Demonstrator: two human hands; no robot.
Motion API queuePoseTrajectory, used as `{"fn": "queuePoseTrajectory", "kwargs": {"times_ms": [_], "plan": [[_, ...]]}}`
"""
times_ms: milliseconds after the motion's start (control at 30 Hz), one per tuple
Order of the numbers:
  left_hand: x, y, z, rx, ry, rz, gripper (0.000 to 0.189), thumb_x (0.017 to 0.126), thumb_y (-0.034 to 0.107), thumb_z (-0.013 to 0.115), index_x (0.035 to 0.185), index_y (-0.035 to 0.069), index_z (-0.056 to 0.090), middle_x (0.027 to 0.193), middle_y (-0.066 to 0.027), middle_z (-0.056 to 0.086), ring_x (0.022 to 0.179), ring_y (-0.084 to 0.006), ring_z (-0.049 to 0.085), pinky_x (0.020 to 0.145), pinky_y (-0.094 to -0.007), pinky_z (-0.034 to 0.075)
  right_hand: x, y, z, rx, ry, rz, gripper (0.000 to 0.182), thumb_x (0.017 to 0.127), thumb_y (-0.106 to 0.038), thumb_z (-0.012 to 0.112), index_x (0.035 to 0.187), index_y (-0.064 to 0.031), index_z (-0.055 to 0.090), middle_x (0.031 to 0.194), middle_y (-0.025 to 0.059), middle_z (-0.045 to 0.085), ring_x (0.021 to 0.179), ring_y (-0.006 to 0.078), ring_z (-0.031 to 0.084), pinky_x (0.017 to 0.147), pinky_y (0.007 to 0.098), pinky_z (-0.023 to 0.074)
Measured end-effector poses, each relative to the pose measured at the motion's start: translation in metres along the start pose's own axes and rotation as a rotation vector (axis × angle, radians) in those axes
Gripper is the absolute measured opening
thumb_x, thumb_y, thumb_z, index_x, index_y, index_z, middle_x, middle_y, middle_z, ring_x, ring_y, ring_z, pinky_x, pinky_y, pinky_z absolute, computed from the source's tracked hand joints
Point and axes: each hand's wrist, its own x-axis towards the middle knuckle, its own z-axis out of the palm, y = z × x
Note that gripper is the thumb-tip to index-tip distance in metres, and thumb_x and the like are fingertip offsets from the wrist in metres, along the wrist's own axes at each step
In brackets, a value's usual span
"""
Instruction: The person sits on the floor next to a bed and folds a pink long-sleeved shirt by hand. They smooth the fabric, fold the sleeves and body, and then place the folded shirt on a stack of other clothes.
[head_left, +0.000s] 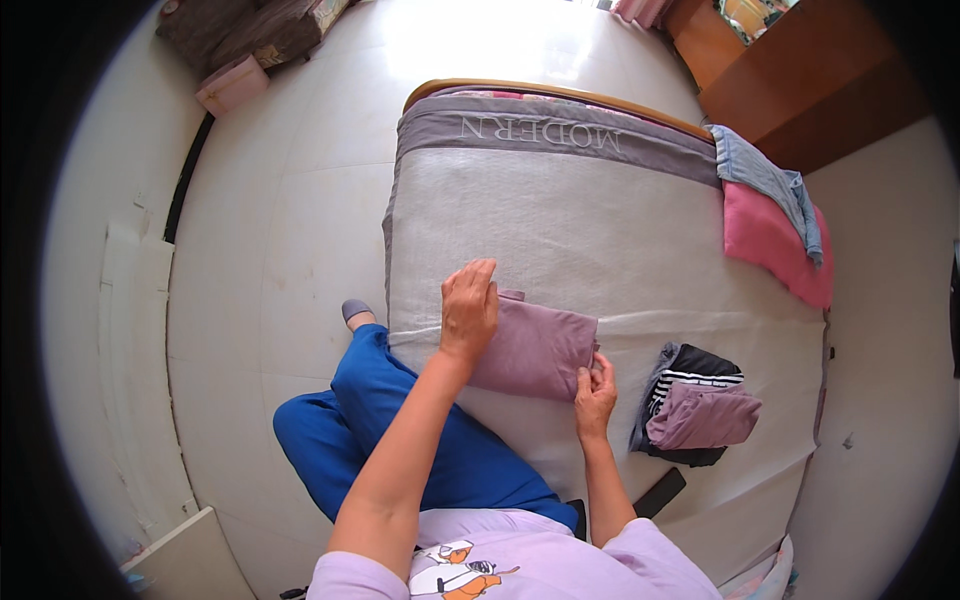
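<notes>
A folded mauve garment lies flat on the bed in front of my crossed legs. At its right edge my right hand grips the cloth, thumb on top and fingers curled around the side. My left hand lies over the garment's left edge with the fingers close together and pointing away from me. Its palm side is hidden, so whether it pinches the fabric is unclear. To the right sits a stack of folded clothes, with a mauve piece on top of a black-and-white striped one and dark ones.
The bed has a light mat with a grey lettered border and a wooden rail at its far end. A pink pillow with a denim garment over it lies far right. Near my right forearm rests a black flat object.
</notes>
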Motion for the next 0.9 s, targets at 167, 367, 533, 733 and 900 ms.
{"fn": "queuePoseTrajectory", "kwargs": {"times_ms": [167, 367, 533, 733, 900], "plan": [[-0.056, 0.037, 0.021, 0.076, -0.044, 0.195, 0.05, 0.088, 0.005, 0.052, 0.138, 0.0, 0.045, 0.138, -0.0138, 0.052, 0.133, -0.0271, 0.045, 0.112, -0.0422, 0.026, -0.007, -0.04, 0.023, -0.436, 0.087, -0.624, 0.042, 0.095, -0.012, 0.049, 0.135, 0.0018, 0.047, 0.134, 0.0182, 0.053, 0.123, 0.0274, 0.05, 0.106, 0.0417, 0.034], [-0.064, 0.018, 0.038, 0.326, -0.406, 0.164, 0.051, 0.096, 0.024, 0.043, 0.143, 0.004, 0.041, 0.151, -0.0109, 0.038, 0.144, -0.0243, 0.029, 0.117, -0.0472, 0.013, 0.028, -0.017, 0.076, -0.556, -0.128, -0.739, 0.046, 0.097, -0.021, 0.042, 0.138, 0.0005, 0.047, 0.145, 0.018, 0.045, 0.139, 0.0294, 0.036, 0.115, 0.0475, 0.0201], [-0.058, 0.008, 0.041, 0.316, -0.439, 0.078, 0.051, 0.096, 0.026, 0.045, 0.143, 0.008, 0.044, 0.152, -0.0056, 0.038, 0.145, -0.0238, 0.026, 0.117, -0.0464, 0.011, 0.044, -0.005, 0.065, -0.808, -0.139, -0.683, 0.047, 0.097, -0.023, 0.043, 0.138, -0.0015, 0.048, 0.147, 0.0132, 0.044, 0.14, 0.0281, 0.034, 0.116, 0.0482, 0.0168], [-0.044, -0.027, 0.027, 0.337, -0.381, -0.112, 0.051, 0.096, 0.022, 0.039, 0.145, 0.007, 0.041, 0.154, -0.0096, 0.033, 0.146, -0.0262, 0.023, 0.118, -0.0462, 0.007, 0.062, 0.012, 0.03, -0.939, -0.072, -0.58, 0.05, 0.097, -0.026, 0.041, 0.143, -0.0068, 0.044, 0.151, 0.0089, 0.039, 0.143, 0.027, 0.031, 0.117, 0.0496, 0.0132], [-0.043, -0.034, 0.028, 0.356, -0.39, -0.076, 0.051, 0.097, 0.023, 0.034, 0.146, 0.007, 0.039, 0.156, -0.009, 0.031, 0.147, -0.0261, 0.02, 0.118, -0.0453, 0.006, 0.064, 0.014, 0.028, -0.913, -0.059, -0.562, 0.052, 0.097, -0.026, 0.04, 0.144, -0.0063, 0.041, 0.151, 0.0095, 0.039, 0.143, 0.0271, 0.029, 0.117, 0.0501, 0.0124]]}}
